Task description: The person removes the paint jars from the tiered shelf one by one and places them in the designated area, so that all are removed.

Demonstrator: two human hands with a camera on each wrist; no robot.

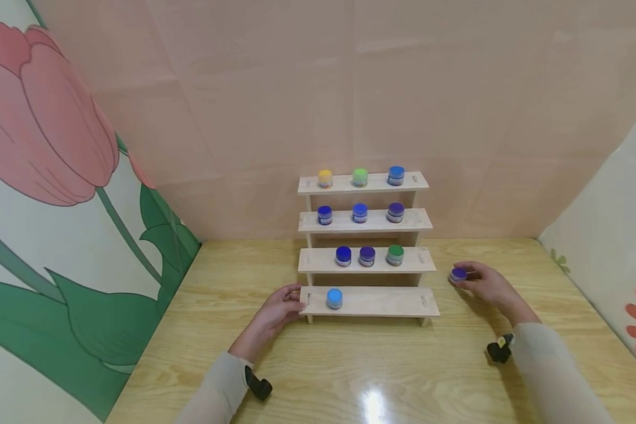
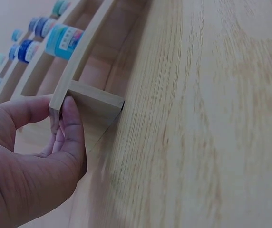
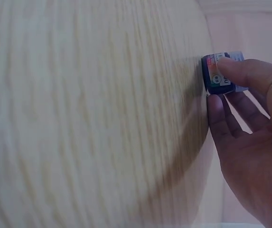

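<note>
A four-step wooden display rack (image 1: 384, 301) stands on the table with small paint jars on its steps. My left hand (image 1: 274, 313) grips the left end of its lowest board, fingers and thumb on either side of the board's end (image 2: 56, 107). To the rack's right, my right hand (image 1: 492, 288) holds a purple-lidded paint jar (image 1: 458, 275) between thumb and fingers. In the right wrist view this jar (image 3: 217, 73) is at the tabletop; whether it touches the wood is unclear. A light blue jar (image 1: 334, 299) sits alone on the lowest step, left of centre.
The third step down holds a dark blue jar (image 1: 343, 256), a purple jar (image 1: 367, 256) and a green jar (image 1: 394, 255). Three blue and purple jars stand above them; yellow, light green and blue ones top the rack. A pink backdrop (image 1: 254, 118) hangs behind the table (image 1: 318, 365).
</note>
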